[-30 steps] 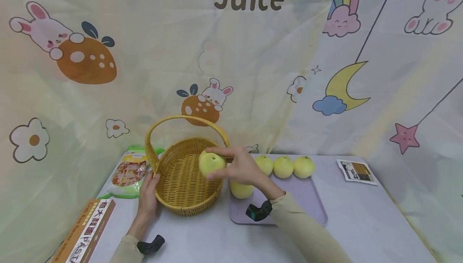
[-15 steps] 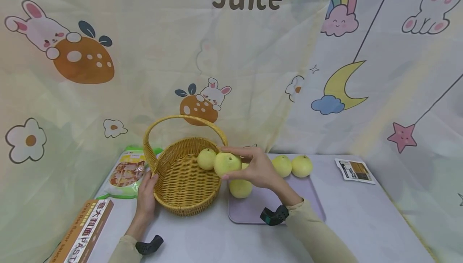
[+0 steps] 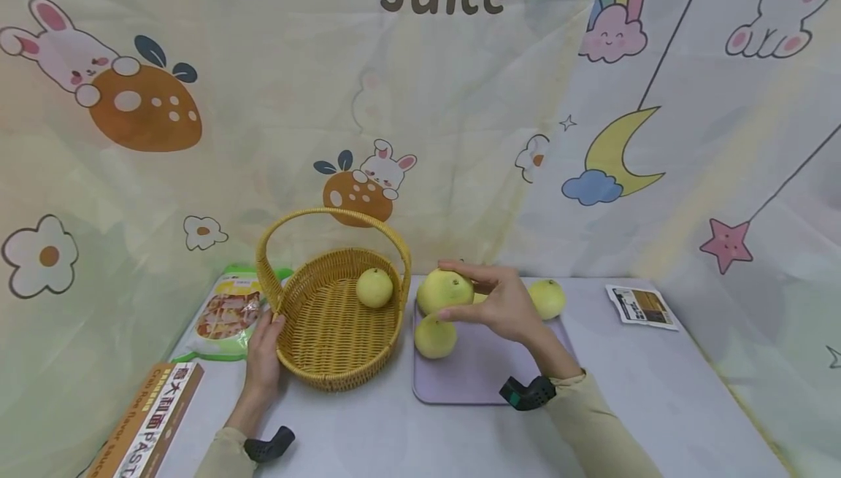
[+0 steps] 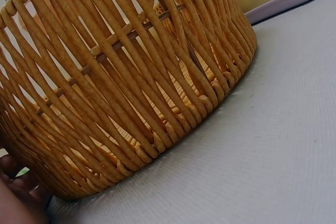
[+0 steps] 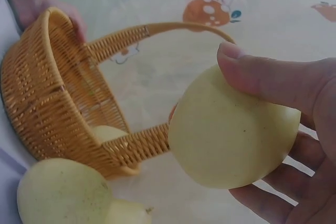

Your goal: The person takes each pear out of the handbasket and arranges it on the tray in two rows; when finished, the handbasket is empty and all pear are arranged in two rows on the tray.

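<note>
My right hand [image 3: 504, 308] holds a yellow-green pear [image 3: 442, 291] above the left side of a lilac tray [image 3: 469, 379], thumb on one side and fingers on the other. Another pear [image 3: 435, 338] sits on the tray's left part, just below the held one. One more pear [image 3: 548, 298] is at the back right, and the hand partly hides others. Inside a round wicker basket [image 3: 338, 382] a single pear [image 3: 374, 288] lies against the right wall. My left hand [image 3: 263, 357] grips the basket's left rim beside the handle; the left wrist view shows mostly the woven wall [image 4: 131, 87].
A snack bag [image 3: 223, 317] with a green border lies behind the left hand. In the left foreground is a pasta box [image 3: 147, 419]. A small packet [image 3: 642, 308] lies at the back right. A printed cloth backdrop rises behind the table.
My right hand has carried the held pear rightward from over the basket to above the tray. This uncovers the pear inside the basket. The left hand stays on the rim.
</note>
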A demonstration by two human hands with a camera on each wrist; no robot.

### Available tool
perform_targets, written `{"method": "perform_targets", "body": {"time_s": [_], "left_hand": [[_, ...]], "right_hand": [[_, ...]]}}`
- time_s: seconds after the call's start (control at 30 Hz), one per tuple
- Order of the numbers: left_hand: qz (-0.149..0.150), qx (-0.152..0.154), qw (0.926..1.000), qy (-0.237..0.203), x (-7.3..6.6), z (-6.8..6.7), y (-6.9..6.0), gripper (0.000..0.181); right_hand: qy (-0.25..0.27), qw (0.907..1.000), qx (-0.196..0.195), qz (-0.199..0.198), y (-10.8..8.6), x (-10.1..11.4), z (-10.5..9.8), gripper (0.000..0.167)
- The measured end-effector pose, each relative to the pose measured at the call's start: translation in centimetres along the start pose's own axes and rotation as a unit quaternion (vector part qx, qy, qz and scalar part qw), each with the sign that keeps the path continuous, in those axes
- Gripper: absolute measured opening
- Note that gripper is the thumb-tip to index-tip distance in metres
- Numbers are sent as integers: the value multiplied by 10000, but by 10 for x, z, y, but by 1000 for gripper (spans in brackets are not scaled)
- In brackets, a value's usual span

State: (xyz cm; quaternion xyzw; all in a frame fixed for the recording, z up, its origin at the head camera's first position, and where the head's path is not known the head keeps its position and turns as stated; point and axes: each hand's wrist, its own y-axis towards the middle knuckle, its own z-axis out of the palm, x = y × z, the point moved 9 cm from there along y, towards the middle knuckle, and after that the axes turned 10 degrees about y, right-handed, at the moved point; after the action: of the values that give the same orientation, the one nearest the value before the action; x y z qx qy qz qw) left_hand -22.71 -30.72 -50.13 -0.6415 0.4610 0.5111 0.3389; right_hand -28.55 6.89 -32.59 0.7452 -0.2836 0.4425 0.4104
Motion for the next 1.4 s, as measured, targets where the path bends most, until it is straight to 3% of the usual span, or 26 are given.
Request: {"method": "perform_targets", "body": {"time_s": [0.23,0.6,0.83,1.17,1.4], "left_hand": [[-10,-26,10000,0,0,-1,0,58],[22,-40,10000,-40,-2,-1,-1,59],[-21,-9,10000,-12,-1,0,-1,59],[-10,-16,10000,-65,1,0,2,60],[-44,-31,10000,-3,0,-1,2,60]], "right_hand": [[-28,9992,-353,176,-11,-13,-23,65],[-87,9922,-825,928,-32,-62,-41,68],[-213,9911,-941,922,-44,-82,-41,64],[-904,9884,-961,751,-49,-91,-43,61],[-987,9877,-857,862,-49,-99,-40,63]]}}
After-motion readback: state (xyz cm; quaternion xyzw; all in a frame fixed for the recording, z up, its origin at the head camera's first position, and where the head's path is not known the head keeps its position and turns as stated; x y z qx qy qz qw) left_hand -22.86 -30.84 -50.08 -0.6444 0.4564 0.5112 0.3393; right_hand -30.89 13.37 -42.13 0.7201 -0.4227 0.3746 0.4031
